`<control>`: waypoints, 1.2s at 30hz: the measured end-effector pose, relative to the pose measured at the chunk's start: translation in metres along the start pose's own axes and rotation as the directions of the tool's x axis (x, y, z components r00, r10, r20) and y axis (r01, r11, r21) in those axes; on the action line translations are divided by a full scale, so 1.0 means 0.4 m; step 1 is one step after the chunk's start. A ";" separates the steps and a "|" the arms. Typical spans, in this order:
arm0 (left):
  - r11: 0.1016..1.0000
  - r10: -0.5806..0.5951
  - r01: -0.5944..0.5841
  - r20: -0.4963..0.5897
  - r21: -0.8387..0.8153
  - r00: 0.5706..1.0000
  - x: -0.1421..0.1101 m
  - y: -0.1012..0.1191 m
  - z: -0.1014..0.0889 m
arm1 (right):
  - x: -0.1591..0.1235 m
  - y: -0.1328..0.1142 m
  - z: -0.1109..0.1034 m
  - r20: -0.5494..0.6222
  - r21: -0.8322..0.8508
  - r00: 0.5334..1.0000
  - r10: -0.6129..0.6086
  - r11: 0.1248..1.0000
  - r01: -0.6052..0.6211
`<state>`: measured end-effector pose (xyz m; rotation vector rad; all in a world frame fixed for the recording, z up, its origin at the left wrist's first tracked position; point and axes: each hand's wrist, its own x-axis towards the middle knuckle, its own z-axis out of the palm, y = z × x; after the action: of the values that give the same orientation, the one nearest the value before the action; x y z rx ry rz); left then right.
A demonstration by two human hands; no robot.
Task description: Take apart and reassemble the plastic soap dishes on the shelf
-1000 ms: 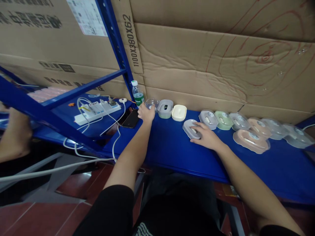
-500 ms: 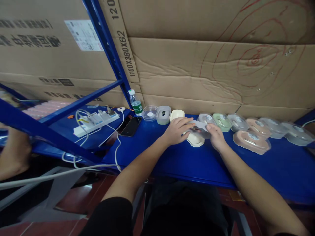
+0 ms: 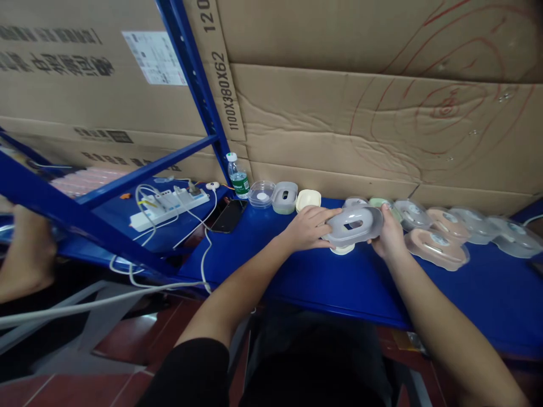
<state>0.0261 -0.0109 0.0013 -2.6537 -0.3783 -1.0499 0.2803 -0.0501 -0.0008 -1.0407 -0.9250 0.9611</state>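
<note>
Between both hands I hold a grey translucent plastic lid (image 3: 365, 226) with an oval slot, raised over the blue table. My left hand (image 3: 311, 227) is closed on its left end, the fingers along the edge. My right hand (image 3: 388, 234) grips the right end, thumb on top and fingers partly hidden beneath. Below the lid a cream plastic piece (image 3: 343, 250) lies on the table, mostly covered from view. Just behind my left hand sits a cream container (image 3: 308, 198).
Several lidded containers stand along the right, with a pink one (image 3: 436, 247) in front. At the left are a grey slotted container (image 3: 285, 196), a clear container (image 3: 261, 194), a bottle (image 3: 238, 178), a phone (image 3: 229, 216) and a power strip (image 3: 169, 209). Another person's arm (image 3: 31, 249) shows far left.
The lid has tilted so its slotted face turns toward me, and it has moved slightly right. It now covers more of the cream piece. My right hand has shifted right with it.
</note>
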 end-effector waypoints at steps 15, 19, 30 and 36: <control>0.326 -0.909 0.944 -0.255 0.061 0.330 -0.115 -0.200 -0.023 | -0.031 0.069 -0.011 0.732 -0.617 0.676 -0.084 0.338 0.711; 0.334 -0.916 0.936 -0.195 0.108 0.350 -0.119 -0.200 -0.003 | -0.028 0.080 -0.019 0.732 -0.642 0.681 -0.018 0.315 0.699; 0.348 -0.924 0.930 -0.128 0.116 0.362 -0.117 -0.195 -0.001 | -0.028 0.082 -0.036 0.718 -0.689 0.685 0.121 0.263 0.676; 0.340 -0.925 0.935 -0.146 0.104 0.352 -0.111 -0.190 -0.005 | -0.037 0.062 -0.018 0.756 -0.642 0.648 0.091 0.298 0.707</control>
<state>-0.0317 0.0530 -0.0173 -2.0691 -2.0726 -1.2285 0.2779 -0.0606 -0.0287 -1.3015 -2.4702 0.2974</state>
